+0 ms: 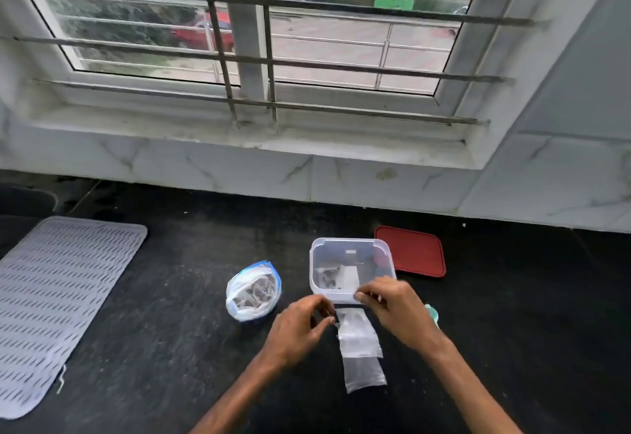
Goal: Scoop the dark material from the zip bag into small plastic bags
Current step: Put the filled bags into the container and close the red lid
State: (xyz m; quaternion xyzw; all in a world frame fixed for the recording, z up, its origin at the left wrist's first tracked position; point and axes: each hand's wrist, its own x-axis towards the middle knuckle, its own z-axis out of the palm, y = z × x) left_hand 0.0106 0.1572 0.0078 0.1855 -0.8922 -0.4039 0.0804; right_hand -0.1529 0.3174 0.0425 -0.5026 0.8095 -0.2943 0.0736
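Head view: the zip bag [239,309] stands on the black counter [170,297], left of the hands, its mouth open and slumped, with the dark material [256,293] loose inside. That bag is soft and light; it should sag if lifted by one side, so it is best steadied at the rim. A clear tub [351,249] just right of it holds a filled packet [329,280] with dark bits showing and something pale beside it. Its red lid [413,251] lies behind, to the right.

Two empty small bags [360,339] lie overlapped in front of the tub, thin, limp and slippery-looking; the top edge is likely the only useful hold, and the film may cling shut. The left hand [300,327] has thumb and forefinger closed at the upper bag's top corner and seems to pinch it. The right hand [392,304] curls its fingertips at the tub's near rim; blur hides whether they hold film or nothing. A green item [433,314] peeks from behind that wrist. A grey mat [58,297] lies far left.
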